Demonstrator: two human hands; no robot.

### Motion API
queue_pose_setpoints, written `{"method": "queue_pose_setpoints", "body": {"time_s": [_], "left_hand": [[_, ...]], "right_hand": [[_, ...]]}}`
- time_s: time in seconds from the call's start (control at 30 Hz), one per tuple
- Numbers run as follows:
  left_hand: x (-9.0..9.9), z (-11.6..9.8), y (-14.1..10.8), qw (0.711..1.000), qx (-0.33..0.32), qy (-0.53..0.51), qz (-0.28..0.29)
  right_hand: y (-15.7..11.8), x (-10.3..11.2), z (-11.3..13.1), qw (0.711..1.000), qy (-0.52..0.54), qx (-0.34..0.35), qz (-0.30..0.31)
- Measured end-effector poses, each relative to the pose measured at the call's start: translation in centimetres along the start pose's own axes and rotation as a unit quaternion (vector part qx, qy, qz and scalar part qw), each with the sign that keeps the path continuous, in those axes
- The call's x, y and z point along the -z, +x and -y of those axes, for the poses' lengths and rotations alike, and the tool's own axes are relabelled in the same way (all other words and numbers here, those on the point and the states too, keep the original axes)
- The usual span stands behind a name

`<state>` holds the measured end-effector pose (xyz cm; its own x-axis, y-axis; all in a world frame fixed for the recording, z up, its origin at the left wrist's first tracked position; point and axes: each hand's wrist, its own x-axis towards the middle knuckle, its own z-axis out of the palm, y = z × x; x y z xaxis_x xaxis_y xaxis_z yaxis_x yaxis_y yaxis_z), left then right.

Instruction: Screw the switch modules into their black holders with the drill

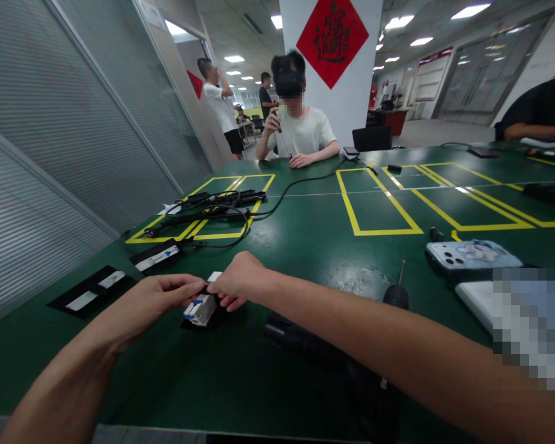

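Observation:
A small white block with blue parts (200, 310), resembling a circuit breaker or terminal block, sits on a black base on the green table in front of me. My left hand (173, 294) is at its far left side, thumb and forefinger pinched together over the block. From the right, my right hand (241, 280) curls down against the block's far end, where a white part (214, 277) shows between the hands. Whatever small piece lies between the fingertips is hidden. To the right, partly under my right forearm, lies a black power screwdriver (395, 298) with a thin bit pointing away.
Black plates with white strips (95, 291) lie left. Beyond them are black tools with cables (213, 209). A phone (474, 254) rests at right, beside a white object (476, 302). Yellow tape rectangles (382, 233) mark the table. A person in a headset (300, 126) sits opposite, holding a thin tool.

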<state>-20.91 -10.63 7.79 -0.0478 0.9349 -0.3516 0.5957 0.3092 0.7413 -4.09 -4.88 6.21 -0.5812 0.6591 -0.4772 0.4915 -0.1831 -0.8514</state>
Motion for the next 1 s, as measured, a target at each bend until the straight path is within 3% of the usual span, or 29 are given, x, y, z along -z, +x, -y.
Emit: {"method": "queue_pose_setpoints", "body": {"time_s": [0.3, 0.7, 1.0], "left_hand": [[0.0, 0.5, 0.3, 0.997, 0.026, -0.069, 0.007], [0.0, -0.1, 0.1, 0.999, 0.01, -0.022, 0.021], [0.2, -0.1, 0.4, 1.0, 0.017, 0.012, -0.001]], "right_hand": [[-1.1, 0.5, 0.3, 1.0, -0.016, 0.007, 0.006], [-2.5, 1.2, 0.9, 0.982, -0.141, 0.078, -0.095], [-1.5, 0.8, 0.7, 0.994, -0.104, 0.035, -0.022]]}}
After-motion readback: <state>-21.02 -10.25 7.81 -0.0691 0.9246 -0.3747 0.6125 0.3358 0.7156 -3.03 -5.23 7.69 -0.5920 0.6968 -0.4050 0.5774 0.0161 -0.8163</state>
